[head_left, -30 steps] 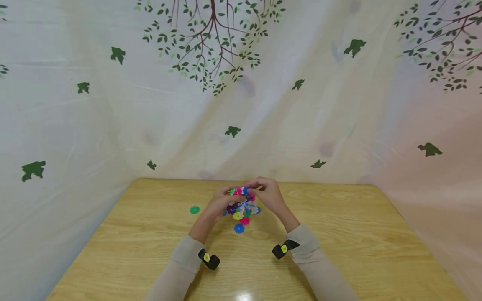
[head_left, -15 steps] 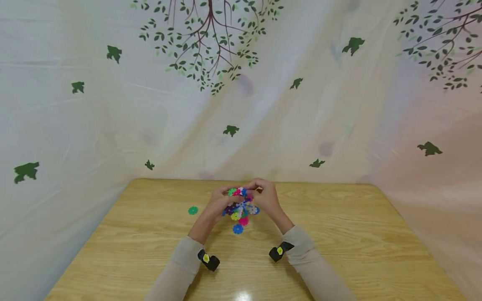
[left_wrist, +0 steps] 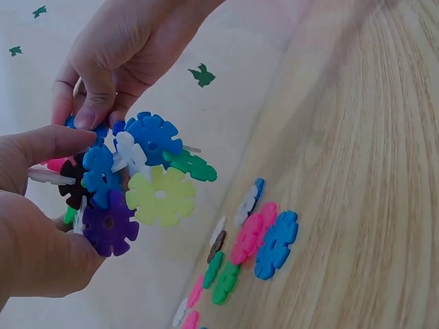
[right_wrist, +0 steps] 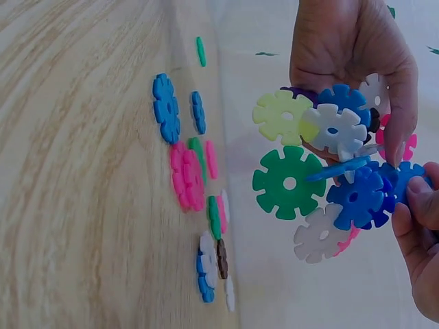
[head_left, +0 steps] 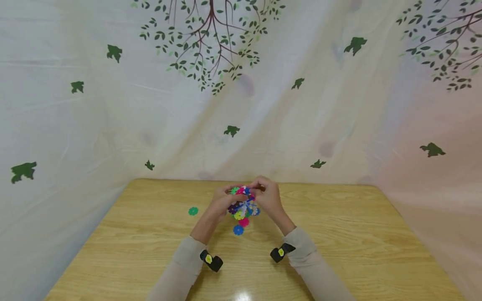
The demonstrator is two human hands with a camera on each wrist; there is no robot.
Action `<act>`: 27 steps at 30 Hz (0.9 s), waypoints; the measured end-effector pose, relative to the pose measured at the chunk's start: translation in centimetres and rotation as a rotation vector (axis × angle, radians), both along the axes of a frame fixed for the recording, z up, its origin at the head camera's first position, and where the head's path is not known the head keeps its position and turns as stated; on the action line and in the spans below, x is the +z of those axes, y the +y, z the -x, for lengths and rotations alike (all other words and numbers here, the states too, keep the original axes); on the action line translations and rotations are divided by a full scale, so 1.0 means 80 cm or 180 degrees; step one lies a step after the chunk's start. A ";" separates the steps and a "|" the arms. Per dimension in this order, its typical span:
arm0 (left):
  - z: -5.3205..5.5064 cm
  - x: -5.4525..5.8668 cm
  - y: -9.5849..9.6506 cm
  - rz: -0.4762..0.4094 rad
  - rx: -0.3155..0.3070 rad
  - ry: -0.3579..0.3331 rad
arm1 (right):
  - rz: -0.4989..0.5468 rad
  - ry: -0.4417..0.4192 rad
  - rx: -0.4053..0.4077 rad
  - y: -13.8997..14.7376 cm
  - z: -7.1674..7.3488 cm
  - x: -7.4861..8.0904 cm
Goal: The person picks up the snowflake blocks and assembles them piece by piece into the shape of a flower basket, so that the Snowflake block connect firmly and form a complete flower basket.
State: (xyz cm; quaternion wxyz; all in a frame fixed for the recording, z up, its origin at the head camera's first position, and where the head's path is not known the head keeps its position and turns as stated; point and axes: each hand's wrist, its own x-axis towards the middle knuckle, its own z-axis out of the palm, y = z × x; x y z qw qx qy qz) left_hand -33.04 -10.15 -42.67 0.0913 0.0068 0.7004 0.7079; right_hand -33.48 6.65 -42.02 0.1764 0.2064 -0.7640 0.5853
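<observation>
Above the table, my left hand (head_left: 220,203) grips a cluster of interlocked notched plastic discs, including a yellow disc (left_wrist: 161,195), a purple disc (left_wrist: 110,223) and a green disc (right_wrist: 289,183). My right hand (head_left: 269,197) is on the cluster's other side. Its thumb and fingers pinch a blue disc (right_wrist: 409,179) against the edge of more blue discs (right_wrist: 361,198). The left thumb reaches close to the right fingertips. Whether the pinched disc is slotted in cannot be told. Fingers hide part of the cluster's middle.
Loose discs lie on the wooden table (head_left: 339,234) beneath the hands, among them a blue disc (left_wrist: 276,245) and pink discs (right_wrist: 186,177). A lone green disc (head_left: 193,211) lies to the left. A printed cloth (head_left: 263,138) hangs behind the table.
Both hands stay together on the cluster. The right wrist has shifted slightly left, and the right fingers look more bent at the cluster's edge. The loose discs stay put.
</observation>
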 end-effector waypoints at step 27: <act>-0.011 0.005 0.005 -0.0111 -0.0093 0.0026 | 0.0067 -0.0021 0.0043 0.009 -0.003 0.011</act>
